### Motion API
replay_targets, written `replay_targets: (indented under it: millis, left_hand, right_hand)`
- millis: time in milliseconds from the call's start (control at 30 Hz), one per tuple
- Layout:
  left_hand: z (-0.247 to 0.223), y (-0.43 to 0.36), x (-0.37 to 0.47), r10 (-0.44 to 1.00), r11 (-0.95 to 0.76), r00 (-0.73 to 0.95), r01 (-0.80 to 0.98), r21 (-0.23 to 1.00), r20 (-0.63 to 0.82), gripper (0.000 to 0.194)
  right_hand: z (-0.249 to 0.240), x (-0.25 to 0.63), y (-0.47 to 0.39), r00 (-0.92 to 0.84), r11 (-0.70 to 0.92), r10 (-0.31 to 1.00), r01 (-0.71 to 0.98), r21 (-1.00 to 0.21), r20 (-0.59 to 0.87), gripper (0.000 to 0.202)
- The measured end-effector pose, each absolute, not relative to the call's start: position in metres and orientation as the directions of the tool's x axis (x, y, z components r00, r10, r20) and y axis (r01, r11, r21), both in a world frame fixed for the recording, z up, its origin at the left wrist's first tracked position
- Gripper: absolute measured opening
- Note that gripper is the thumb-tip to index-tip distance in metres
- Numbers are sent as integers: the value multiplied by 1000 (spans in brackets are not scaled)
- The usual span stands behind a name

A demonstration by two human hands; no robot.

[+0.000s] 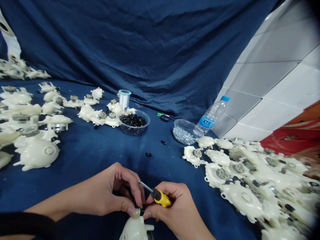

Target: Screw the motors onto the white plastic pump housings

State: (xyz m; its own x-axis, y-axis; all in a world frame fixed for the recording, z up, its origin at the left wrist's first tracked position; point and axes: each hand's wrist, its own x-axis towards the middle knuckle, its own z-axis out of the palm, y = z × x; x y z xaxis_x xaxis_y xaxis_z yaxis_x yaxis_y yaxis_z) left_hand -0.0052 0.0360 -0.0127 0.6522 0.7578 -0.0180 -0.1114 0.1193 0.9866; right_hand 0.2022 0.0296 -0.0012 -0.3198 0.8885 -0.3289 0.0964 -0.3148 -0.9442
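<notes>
Near the bottom edge, a cream-white plastic motor housing (133, 229) is partly cut off by the frame. My left hand (107, 191) pinches the top end of this housing between thumb and fingers. A yellow-and-black screwdriver (162, 199) is tucked in my right hand (175, 203), its metal shaft pointing up and to the left. The thumb and index fingertip of that hand meet beside the housing's top, close to my left fingertips. Something small and dark shows between the two hands, too hidden to make out.
Clear plastic bowls hold black small parts (135, 129) and silver screws (183, 135). A water bottle (208, 118) leans by the screws. More housings with motors are piled at left (37, 150) and right (246, 200). A spool (124, 99) and loose black pieces (148, 154) lie on blue cloth.
</notes>
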Motion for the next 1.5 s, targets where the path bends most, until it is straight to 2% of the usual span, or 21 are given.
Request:
replay_targets:
  millis: [200, 400, 1000, 1100, 1200, 1400, 1500]
  left_hand:
    - [-12, 36, -5, 743, 142, 669, -105, 984, -36, 10]
    - [-13, 37, -7, 722, 203, 687, -90, 975, -87, 13]
    - [-12, 38, -6, 720, 220, 687, -98, 971, -94, 23]
    - [-10, 37, -6, 721, 206, 686, -82, 975, -95, 15]
    - [-9, 36, -6, 724, 185, 683, -50, 982, -101, 10]
    - [-8, 36, -7, 725, 194, 674, -2, 981, -142, 14]
    - [-10, 36, -7, 723, 203, 673, 10, 979, -156, 14]
  right_hand:
    - [1, 202, 29, -299, -272, 910, 90, -958, -286, 34]
    - [-5, 205, 29, -285, -219, 923, 164, -962, -259, 38]
    - [-3, 208, 31, -361, -224, 890, 185, -957, -278, 44]
    - [5, 217, 37, -407, -118, 895, 178, -977, -183, 39]
    - [15, 235, 49, -456, 45, 886, 271, -962, -88, 31]
    - [27, 275, 64, -623, 65, 746, 420, -905, -236, 20]
    - [28, 284, 56, -598, 126, 772, 478, -869, -217, 17]
